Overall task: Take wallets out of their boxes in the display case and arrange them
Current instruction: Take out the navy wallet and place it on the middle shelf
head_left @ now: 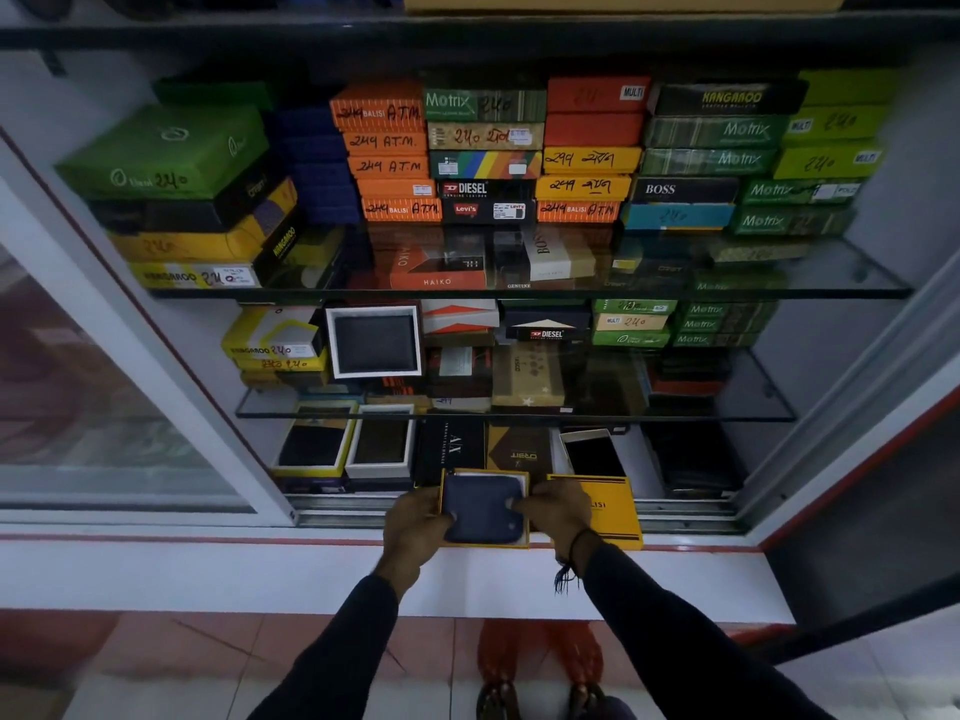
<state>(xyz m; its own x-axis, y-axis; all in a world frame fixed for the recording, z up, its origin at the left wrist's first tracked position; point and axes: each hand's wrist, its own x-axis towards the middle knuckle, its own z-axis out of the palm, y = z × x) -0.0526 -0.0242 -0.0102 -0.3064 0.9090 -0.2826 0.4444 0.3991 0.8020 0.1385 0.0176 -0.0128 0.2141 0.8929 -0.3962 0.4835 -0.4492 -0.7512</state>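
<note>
A dark blue wallet (pixel 480 506) lies in an open yellow box (pixel 485 545) at the front edge of the display case's bottom level. My left hand (pixel 415 522) grips the box and wallet at the left side. My right hand (pixel 558 509) has its fingers on the wallet's right edge. The yellow Balisi lid (pixel 615 511) lies just right of the box, partly under my right wrist. Behind stand two open boxes with dark wallets in them, one yellow (pixel 314 446) and one white (pixel 382 444).
Two glass shelves (pixel 769 413) above carry stacks of coloured wallet boxes. An open white box (pixel 375 343) with a dark wallet leans on the middle shelf. The sliding glass door (pixel 104 407) stands at the left, its track and a white ledge (pixel 260 569) in front.
</note>
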